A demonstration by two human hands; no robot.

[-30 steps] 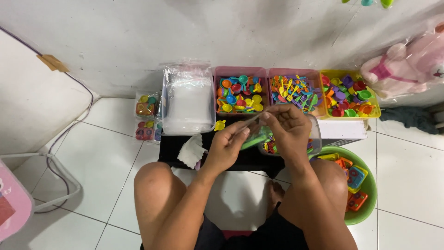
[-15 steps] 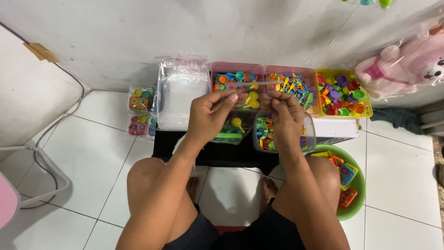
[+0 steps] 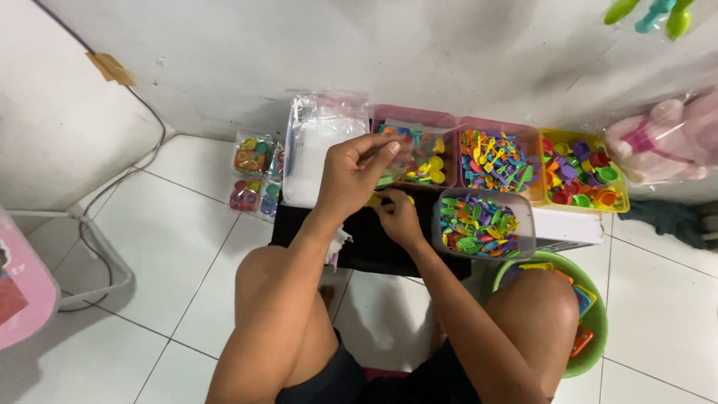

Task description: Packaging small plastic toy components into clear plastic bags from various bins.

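We see our left hand [image 3: 357, 173] raised, fingers pinching a clear bag [image 3: 394, 161] w/ small toys, held over the pink bin [image 3: 416, 120]. Our right hand [image 3: 397, 213] rests lower on the black tabletop [image 3: 389, 251], fingertips closed on a yellow toy [image 3: 374, 200], just beside a clear tub [image 3: 483, 224] of utensils.

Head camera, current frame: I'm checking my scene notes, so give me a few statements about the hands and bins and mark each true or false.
1. The left hand holds up a small clear bag. True.
2. The right hand reaches into the green basin. False: it is down on the black surface, by a small yellow piece.
3. The yellow bin stands at the right end of the row. True.
4. The clear tub is empty. False: it holds many-coloured small plastic pieces.
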